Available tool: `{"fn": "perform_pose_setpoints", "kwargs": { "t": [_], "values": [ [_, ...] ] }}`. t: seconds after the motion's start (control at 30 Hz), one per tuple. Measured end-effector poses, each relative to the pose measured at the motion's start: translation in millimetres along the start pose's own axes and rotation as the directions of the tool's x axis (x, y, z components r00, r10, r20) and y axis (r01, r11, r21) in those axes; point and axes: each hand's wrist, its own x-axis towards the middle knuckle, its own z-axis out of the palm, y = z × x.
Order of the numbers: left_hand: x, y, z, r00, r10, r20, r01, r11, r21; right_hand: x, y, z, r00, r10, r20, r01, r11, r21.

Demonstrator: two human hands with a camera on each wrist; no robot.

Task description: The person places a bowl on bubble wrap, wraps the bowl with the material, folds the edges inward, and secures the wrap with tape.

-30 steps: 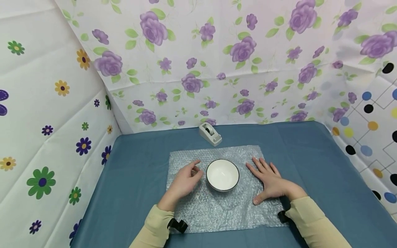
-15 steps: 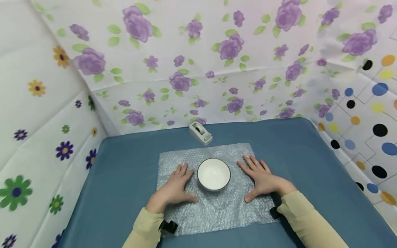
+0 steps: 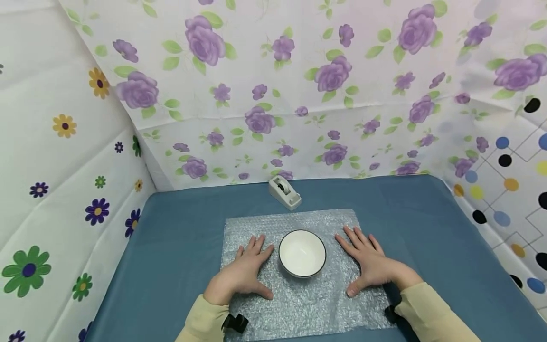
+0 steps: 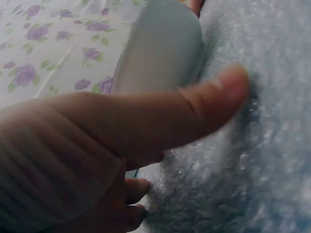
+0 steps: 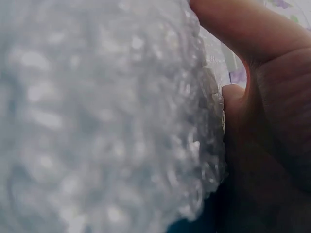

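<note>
A white bowl (image 3: 302,253) with a dark rim stands upright on a sheet of bubble wrap (image 3: 299,308). My left hand (image 3: 241,270) rests on the wrap left of the bowl, fingers spread and thumb stretched out, apart from the bowl. On the other side, my right hand (image 3: 373,263) lies with spread fingers on the wrap's right part. In the left wrist view the bowl (image 4: 163,48) shows beyond the thumb, its side facing the camera. Bubble wrap (image 5: 107,121) fills most of the right wrist view, blurred, beside the right hand (image 5: 272,82).
Behind the wrap, a white tape dispenser (image 3: 285,192) stands near the back edge of the blue-covered table (image 3: 183,228). Patterned cloth walls (image 3: 256,95) rise at the back and both sides. Each wrist wears a black strap mount (image 3: 235,323).
My left hand has come down from its raised, curled pose beside the bowl to lie flat with spread fingers on the wrap. The right hand stays in place; the head view has shifted slightly.
</note>
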Motion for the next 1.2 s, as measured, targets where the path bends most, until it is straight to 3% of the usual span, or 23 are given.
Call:
{"fn": "perform_pose_setpoints", "kwargs": {
  "t": [0.1,0.33,0.5,1.2],
  "values": [
    [-0.5,1.0,5.0,1.0,0.007,-0.017,-0.007,1.0,0.004,-3.7,0.9,1.7,1.0,-0.005,-0.011,0.005,1.0,0.002],
    [0.7,3.2,4.0,0.997,-0.054,-0.052,0.059,0.995,0.085,-1.6,-3.0,-2.2,1.0,0.009,0.0,-0.009,1.0,0.007],
    [2.5,0.2,5.1,0.997,-0.043,-0.056,0.05,0.989,0.139,-1.0,-1.6,-2.9,1.0,0.015,0.006,-0.015,1.0,0.0],
    [3.2,2.7,12.1,0.996,-0.064,-0.063,0.069,0.993,0.096,-6.4,-0.7,-1.6,1.0,-0.002,-0.004,0.002,1.0,-0.026]
  ]
}}
